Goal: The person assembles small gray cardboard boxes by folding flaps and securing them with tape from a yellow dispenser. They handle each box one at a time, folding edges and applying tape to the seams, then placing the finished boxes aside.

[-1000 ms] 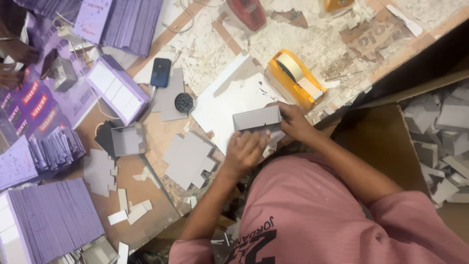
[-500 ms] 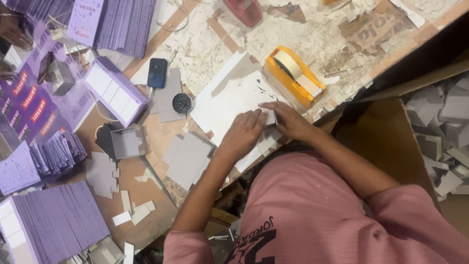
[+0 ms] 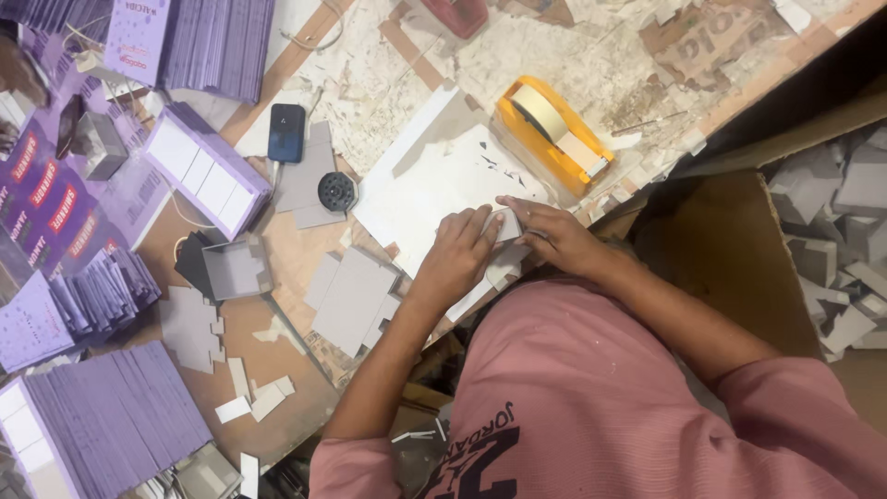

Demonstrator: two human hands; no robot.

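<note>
Fingers of both hands, left hand [image 3: 455,254] and right hand [image 3: 548,233], press a small grey card piece [image 3: 506,225] flat onto white paper [image 3: 434,180] at frame centre, beside the yellow tape dispenser [image 3: 552,132].

Grey card piece [image 3: 506,225] mostly covered by left hand [image 3: 459,254] and right hand [image 3: 545,233]; shape unclear. Beyond yellow tape dispenser [image 3: 552,132]: red object [image 3: 456,13] cut by top edge, kind unreadable.
</note>
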